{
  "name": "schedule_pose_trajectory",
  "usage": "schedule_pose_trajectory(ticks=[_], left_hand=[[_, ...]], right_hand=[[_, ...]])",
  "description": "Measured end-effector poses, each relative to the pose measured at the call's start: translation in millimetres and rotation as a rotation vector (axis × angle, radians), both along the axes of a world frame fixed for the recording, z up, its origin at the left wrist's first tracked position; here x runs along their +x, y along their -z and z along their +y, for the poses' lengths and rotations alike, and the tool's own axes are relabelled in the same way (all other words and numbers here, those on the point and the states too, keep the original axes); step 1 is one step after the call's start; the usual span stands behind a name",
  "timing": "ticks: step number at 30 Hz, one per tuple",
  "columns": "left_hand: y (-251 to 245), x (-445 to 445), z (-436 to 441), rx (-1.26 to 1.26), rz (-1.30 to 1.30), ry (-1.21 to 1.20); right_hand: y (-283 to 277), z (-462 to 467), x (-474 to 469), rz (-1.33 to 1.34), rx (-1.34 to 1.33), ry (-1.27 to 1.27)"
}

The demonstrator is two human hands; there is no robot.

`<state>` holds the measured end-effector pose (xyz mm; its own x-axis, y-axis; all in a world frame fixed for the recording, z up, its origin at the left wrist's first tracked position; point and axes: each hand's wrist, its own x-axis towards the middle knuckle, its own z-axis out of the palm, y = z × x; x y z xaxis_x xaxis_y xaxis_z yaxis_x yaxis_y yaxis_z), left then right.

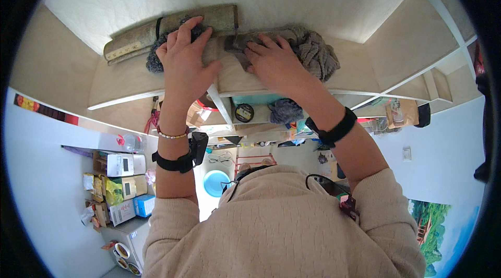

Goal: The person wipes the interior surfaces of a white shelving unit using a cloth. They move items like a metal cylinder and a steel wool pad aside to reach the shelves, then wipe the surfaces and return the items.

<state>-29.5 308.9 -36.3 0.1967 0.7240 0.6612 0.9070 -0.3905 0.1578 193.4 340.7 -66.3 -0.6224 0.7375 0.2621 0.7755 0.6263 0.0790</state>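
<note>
My left hand (pixel 184 57) lies over a dark grey fuzzy cloth (pixel 154 63) on a pale wooden shelf (pixel 129 82), its fingers spread and thumb held out. Behind that hand a rolled mat (pixel 133 41) with a dark band leans along the back of the shelf. My right hand (pixel 276 63) rests on a crumpled grey-brown cloth (pixel 319 55), fingers apart on top of it. Whether its fingers grip the fabric is hidden from above. The dark cloth shows between my left fingers and beside the wrist side of the hand.
A vertical divider (pixel 220 104) splits the compartments below. One holds a round black tin (pixel 244 113) and a bunched grey-blue cloth (pixel 286 111). Upright panels bound the shelf on both sides. Down on the floor are a blue basin (pixel 216 184) and a red-railed ladder (pixel 254 157).
</note>
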Motion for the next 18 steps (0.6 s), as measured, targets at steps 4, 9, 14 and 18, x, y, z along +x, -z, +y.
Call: schedule_pose_trajectory(ticks=[4, 9, 14, 18], left_hand=[[-1, 2, 0, -0.001, 0.019, -0.018], [2, 1, 4, 0.031, 0.041, -0.011], [1, 3, 7, 0.049, 0.024, -0.031], [2, 2, 4, 0.044, 0.026, -0.041]], right_hand=[[3, 19, -30, 0.055, -0.07, 0.055], [-24, 29, -58, -0.142, -0.245, 0.139], [-7, 29, -45, -0.042, -0.133, -0.063], [-8, -14, -33, -0.013, -0.152, -0.2]])
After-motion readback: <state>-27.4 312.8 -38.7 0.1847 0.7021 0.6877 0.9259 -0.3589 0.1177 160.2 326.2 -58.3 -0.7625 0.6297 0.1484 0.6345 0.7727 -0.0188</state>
